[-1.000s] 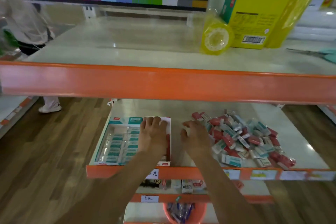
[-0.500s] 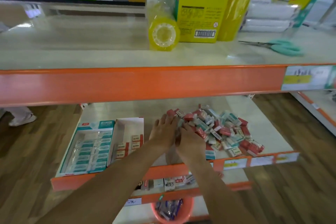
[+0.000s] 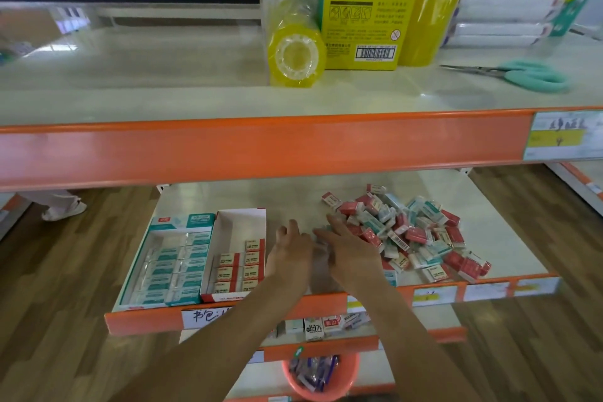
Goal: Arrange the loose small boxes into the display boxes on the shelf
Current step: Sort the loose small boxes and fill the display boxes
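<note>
Shelf: both hands seemingly unmoved beside pile.

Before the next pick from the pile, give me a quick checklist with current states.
1. Pile within reach: ok, right hand is at its left edge.
2. Red box has room: ok, back half is bare.
3. Teal box has room: not ok, looks full.
4. Left hand free: cannot tell, palm faces down.
5. Right hand's grip on a small box: cannot tell, fingers are blurred.
6. Path from pile to red box: ok, bare shelf between them.
</note>
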`<state>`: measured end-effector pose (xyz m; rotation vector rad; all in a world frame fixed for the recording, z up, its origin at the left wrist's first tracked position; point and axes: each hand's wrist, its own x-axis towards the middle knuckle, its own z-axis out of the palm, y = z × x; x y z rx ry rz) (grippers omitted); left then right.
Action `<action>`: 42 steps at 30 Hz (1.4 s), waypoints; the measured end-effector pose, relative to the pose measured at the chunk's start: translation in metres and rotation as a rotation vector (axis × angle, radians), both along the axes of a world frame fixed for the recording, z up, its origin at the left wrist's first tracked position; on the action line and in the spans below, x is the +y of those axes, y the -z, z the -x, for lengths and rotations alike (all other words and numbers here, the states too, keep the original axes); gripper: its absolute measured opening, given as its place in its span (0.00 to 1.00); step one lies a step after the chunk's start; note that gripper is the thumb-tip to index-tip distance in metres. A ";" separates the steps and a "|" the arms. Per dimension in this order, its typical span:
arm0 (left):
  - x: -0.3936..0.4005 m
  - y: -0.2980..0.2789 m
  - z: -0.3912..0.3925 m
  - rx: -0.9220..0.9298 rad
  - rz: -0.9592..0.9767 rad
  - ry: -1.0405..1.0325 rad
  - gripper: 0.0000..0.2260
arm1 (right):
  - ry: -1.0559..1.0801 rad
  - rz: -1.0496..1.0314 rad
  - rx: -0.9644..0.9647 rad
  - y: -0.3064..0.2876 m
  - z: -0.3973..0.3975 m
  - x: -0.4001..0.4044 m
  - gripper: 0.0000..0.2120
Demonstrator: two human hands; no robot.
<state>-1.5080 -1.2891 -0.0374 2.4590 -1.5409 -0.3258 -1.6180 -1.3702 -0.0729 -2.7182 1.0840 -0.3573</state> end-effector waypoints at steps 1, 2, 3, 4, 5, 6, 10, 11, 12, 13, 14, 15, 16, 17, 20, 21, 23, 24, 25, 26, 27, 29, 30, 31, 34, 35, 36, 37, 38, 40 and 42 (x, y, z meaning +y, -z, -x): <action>0.004 0.002 0.000 0.044 0.051 -0.022 0.10 | -0.016 0.013 -0.009 -0.001 0.000 0.000 0.20; 0.008 0.004 0.002 0.072 0.110 -0.037 0.08 | -0.026 0.014 -0.048 -0.002 0.000 0.001 0.18; 0.012 0.006 0.004 0.094 0.176 -0.046 0.07 | -0.030 0.007 -0.083 -0.003 0.001 0.002 0.16; 0.016 0.010 0.006 0.126 0.244 -0.063 0.06 | -0.030 -0.006 -0.093 -0.004 0.002 0.003 0.14; 0.019 0.013 0.009 0.164 0.298 -0.089 0.06 | -0.026 -0.014 -0.086 -0.003 0.003 0.003 0.13; 0.022 0.016 0.012 0.194 0.337 -0.112 0.08 | -0.020 -0.018 -0.073 -0.003 0.004 0.002 0.14; 0.033 0.028 0.017 0.252 0.439 -0.157 0.19 | -0.020 -0.026 -0.023 -0.001 0.008 0.002 0.17; 0.036 0.029 0.018 0.260 0.444 -0.166 0.20 | -0.026 -0.036 -0.016 -0.001 0.008 0.001 0.16; 0.038 0.030 0.019 0.270 0.443 -0.169 0.21 | -0.035 -0.050 -0.027 -0.002 0.008 0.001 0.14; 0.040 0.031 0.021 0.283 0.440 -0.168 0.22 | -0.041 -0.056 -0.056 -0.002 0.008 0.000 0.13; 0.041 0.032 0.022 0.295 0.441 -0.169 0.22 | -0.038 -0.059 -0.098 -0.002 0.010 0.000 0.12; 0.042 0.033 0.024 0.303 0.442 -0.173 0.23 | -0.027 -0.063 -0.146 -0.002 0.011 -0.001 0.12; 0.043 0.034 0.025 0.303 0.443 -0.179 0.23 | -0.015 -0.069 -0.189 -0.002 0.012 -0.001 0.11; 0.043 0.034 0.026 0.298 0.443 -0.185 0.24 | -0.007 -0.074 -0.223 -0.002 0.013 0.000 0.11; 0.043 0.034 0.027 0.294 0.421 -0.197 0.25 | -0.008 -0.060 -0.262 0.000 0.014 0.002 0.13; 0.043 0.034 0.027 0.291 0.403 -0.201 0.26 | -0.009 -0.048 -0.273 0.001 0.014 0.002 0.13; 0.043 0.032 0.027 0.287 0.370 -0.209 0.27 | -0.003 -0.041 -0.293 0.002 0.015 0.004 0.13; 0.042 0.032 0.027 0.294 0.357 -0.210 0.27 | 0.002 -0.052 -0.302 0.002 0.015 0.004 0.13; 0.042 0.031 0.027 0.294 0.341 -0.204 0.27 | 0.005 -0.064 -0.313 0.002 0.016 0.004 0.13; 0.042 0.031 0.026 0.279 0.321 -0.191 0.27 | 0.005 -0.076 -0.326 0.003 0.016 0.004 0.12; 0.043 0.030 0.026 0.255 0.300 -0.176 0.26 | 0.004 -0.087 -0.338 0.002 0.017 0.004 0.12; 0.044 0.029 0.023 0.223 0.276 -0.143 0.22 | 0.007 -0.107 -0.357 0.002 0.017 0.004 0.12; 0.045 0.028 0.022 0.212 0.268 -0.115 0.20 | 0.009 -0.112 -0.360 0.002 0.017 0.004 0.13; 0.046 0.027 0.021 0.199 0.260 -0.085 0.19 | 0.010 -0.115 -0.361 0.002 0.017 0.004 0.13; 0.046 0.023 0.017 0.175 0.249 -0.023 0.20 | 0.017 -0.121 -0.360 0.000 0.016 0.004 0.13; 0.045 0.022 0.016 0.173 0.243 -0.016 0.19 | 0.018 -0.123 -0.354 0.000 0.016 0.004 0.14; 0.045 0.021 0.015 0.173 0.234 -0.016 0.16 | 0.017 -0.124 -0.342 -0.001 0.016 0.004 0.14; 0.043 0.019 0.015 0.180 0.224 -0.023 0.14 | 0.017 -0.125 -0.322 -0.001 0.016 0.004 0.15; 0.043 0.018 0.015 0.191 0.216 -0.033 0.12 | 0.014 -0.127 -0.300 -0.002 0.016 0.004 0.16; 0.041 0.017 0.016 0.197 0.213 -0.049 0.10 | 0.008 -0.125 -0.277 -0.001 0.015 0.005 0.16; 0.039 0.016 0.017 0.175 0.224 -0.049 0.07 | 0.018 -0.116 -0.273 -0.002 0.014 0.006 0.15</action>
